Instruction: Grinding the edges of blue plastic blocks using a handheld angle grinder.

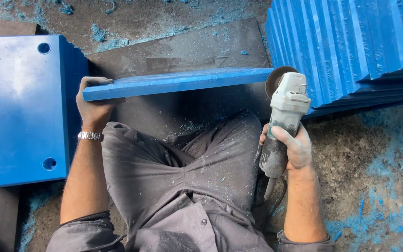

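Note:
A thick blue plastic plate (178,82) stands on edge in front of my knees, its long top edge facing up. My left hand (93,105) grips its left end, a metal watch on the wrist. An angle grinder (283,121) with a pale grey head and dark body is gripped in my right hand (295,148). The grinder's disc (276,78) touches the right end of the plate. I am crouched, grey trousers dusted with blue chips.
A stack of blue plates with holes (19,107) lies at the left. A taller fanned stack of blue plates (350,46) fills the upper right. A dark board (183,51) lies under the work. Blue shavings litter the rough floor (378,186).

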